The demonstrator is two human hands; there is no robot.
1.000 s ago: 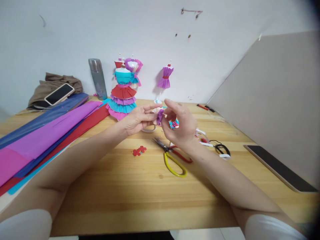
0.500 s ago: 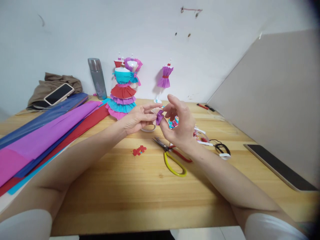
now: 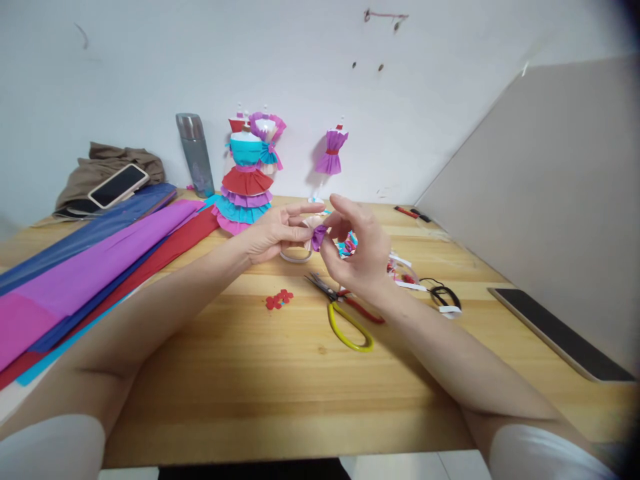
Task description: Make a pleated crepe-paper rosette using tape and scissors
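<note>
Item, held: one small gathered paper piece [image 3: 317,237], cream on one side and purple on the other, raised above the desk [image 3: 300,400] between both hands.

Left hand [image 3: 277,233]: thumb and fingers closed on the cream side.

Right hand [image 3: 360,247]: thumb and a curled finger pinching the purple edge, index finger raised.

Below the hands: one pair of scissors [image 3: 334,297], blades parted, one handle yellow, the other red; to its left, a cluster of red paper cutouts [image 3: 279,300].

Beneath the left hand: a pale ring [image 3: 296,259], partly hidden.

Behind and beside the right hand: multicoloured paper scraps [image 3: 347,248]; farther right, a black cord loop [image 3: 453,295].

Back of desk, by the wall: a mannequin in tiered paper ruffles [image 3: 246,181], turquoise, red, purple and pink, with others behind it; a separate small mannequin in a purple paper dress [image 3: 330,155], red at the waist; one grey bottle [image 3: 196,157].

Left side: sheets of coloured paper [image 3: 95,267]; brown cloth [image 3: 143,160] with a phone [image 3: 119,187] on it.

Right side: one flat dark-faced device [image 3: 560,333].
</note>
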